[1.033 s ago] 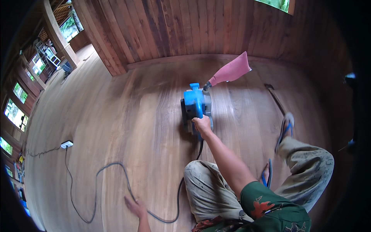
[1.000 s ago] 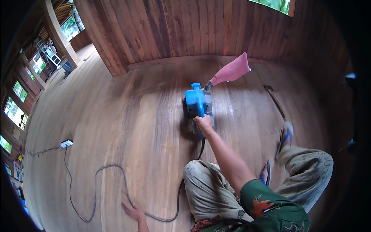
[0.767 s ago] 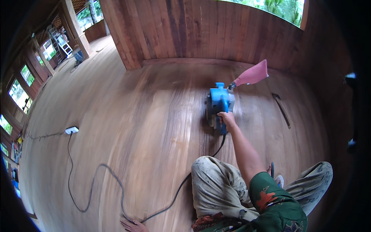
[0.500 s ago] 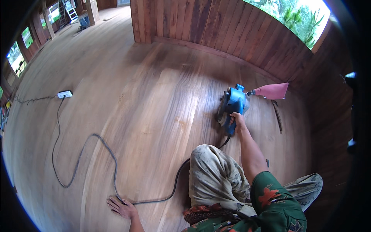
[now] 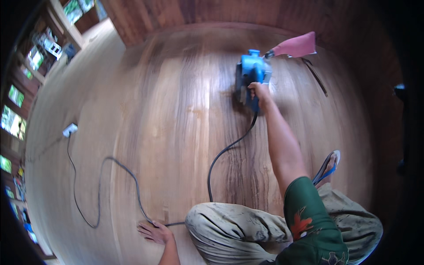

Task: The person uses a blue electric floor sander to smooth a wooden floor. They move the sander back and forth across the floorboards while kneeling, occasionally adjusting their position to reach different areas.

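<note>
My right hand [image 5: 258, 92] is wrapped round the handle of a blue and dark belt sander [image 5: 251, 66] resting on the wooden floor [image 5: 168, 97]. A pink dust bag [image 5: 295, 44] sticks out from its right side. A black power cord [image 5: 229, 145] trails from the sander's back past my knee. My left hand [image 5: 156, 232] lies on the floor at lower left, fingers spread, against the loop of that cord.
A white power strip [image 5: 70, 129] sits at left. A long, thin tool [image 5: 319, 79] lies right of the sander. Plank walls [image 5: 212, 11] bound the back and right. A ladder [image 5: 51, 46] and a post [image 5: 70, 31] stand far left. My crossed legs [image 5: 225, 225] occupy the lower right.
My right hand has pushed the sander farther away from my body, and more cord shows behind it. My left hand has come down flat on the floor. The camera's view has shifted.
</note>
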Tool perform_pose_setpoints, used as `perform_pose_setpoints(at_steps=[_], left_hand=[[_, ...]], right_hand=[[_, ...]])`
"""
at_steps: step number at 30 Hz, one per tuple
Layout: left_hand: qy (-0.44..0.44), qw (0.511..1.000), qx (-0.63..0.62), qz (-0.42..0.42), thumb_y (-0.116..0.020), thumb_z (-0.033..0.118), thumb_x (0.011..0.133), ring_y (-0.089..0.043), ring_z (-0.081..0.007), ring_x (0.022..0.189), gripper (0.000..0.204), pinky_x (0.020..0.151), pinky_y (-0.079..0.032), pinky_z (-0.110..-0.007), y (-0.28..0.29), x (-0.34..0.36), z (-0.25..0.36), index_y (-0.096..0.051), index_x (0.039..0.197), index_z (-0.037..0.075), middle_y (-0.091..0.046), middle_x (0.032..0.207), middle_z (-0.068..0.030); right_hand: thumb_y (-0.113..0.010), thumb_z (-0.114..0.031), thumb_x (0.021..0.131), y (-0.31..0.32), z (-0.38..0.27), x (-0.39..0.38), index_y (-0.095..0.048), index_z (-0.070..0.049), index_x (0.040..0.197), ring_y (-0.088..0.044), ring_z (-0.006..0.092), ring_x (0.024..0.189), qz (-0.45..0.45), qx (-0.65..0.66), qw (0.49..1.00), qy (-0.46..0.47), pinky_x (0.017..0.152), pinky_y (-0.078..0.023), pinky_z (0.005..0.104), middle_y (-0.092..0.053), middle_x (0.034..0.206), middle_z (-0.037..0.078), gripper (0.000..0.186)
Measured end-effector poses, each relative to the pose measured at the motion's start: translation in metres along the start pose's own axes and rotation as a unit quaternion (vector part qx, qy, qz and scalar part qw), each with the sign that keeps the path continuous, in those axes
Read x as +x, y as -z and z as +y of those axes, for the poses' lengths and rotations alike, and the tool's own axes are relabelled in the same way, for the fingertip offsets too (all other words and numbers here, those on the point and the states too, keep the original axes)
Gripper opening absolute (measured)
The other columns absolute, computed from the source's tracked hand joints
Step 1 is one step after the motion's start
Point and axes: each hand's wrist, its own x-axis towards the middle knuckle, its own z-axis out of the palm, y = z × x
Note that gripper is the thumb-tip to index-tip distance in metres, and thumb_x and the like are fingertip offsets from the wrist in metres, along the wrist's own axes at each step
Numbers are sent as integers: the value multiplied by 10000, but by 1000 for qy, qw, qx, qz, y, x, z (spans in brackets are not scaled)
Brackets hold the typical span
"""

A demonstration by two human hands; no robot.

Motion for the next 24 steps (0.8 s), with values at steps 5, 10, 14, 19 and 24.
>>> perform_pose_setpoints(at_steps=[5, 10, 14, 19, 24], left_hand=[[-5, 999, -31, 18, -374, 548, 1041, -177, -339, 1593, 756, 1249, -180, -597, 2, 1, 5, -236, 1661, 139, -191, 1727, -155], [3, 998, -66, -1, -402, 512, 1047, -165, -334, 1595, 725, 1261, -159, -585, 6, -4, 3, -260, 1650, 136, -186, 1726, -158], [2, 996, -89, 12, -427, 482, 1057, -195, -293, 1589, 663, 1253, -190, -574, -9, 4, -9, -342, 1623, 148, -222, 1723, -114], [-39, 986, -162, 29, -490, 355, 1064, -351, -326, 1518, 601, 1222, -288, -508, -22, 53, -69, -396, 1590, 80, -381, 1649, -146], [80, 994, -77, -12, -407, 432, 1082, -255, -303, 1568, 633, 1251, -232, -523, -20, 105, -101, -297, 1642, 157, -270, 1704, -124]], right_hand=[[-713, -120, 782, 12, 19, -76, -592, -79, 661, -532, 174, 493, -4, -12, 1000, 11, 507, -424, 344, -571, 593, 43, 176], [-724, -110, 798, 29, 35, -158, -581, -72, 664, -523, 163, 485, -20, 11, 1000, 0, 502, -416, 343, -556, 583, 34, 199], [-723, -99, 807, 44, 46, -213, -581, -70, 687, -521, 151, 488, -23, 8, 1000, -5, 500, -414, 331, -563, 596, 28, 188], [-715, -72, 803, 64, 51, -280, -598, -54, 740, -523, 128, 474, -32, 12, 999, -30, 471, -410, 309, -570, 599, 19, 134], [-718, -68, 798, 71, 54, -284, -594, -58, 723, -528, 133, 475, -36, 18, 998, -47, 471, -416, 307, -560, 592, 21, 145]])
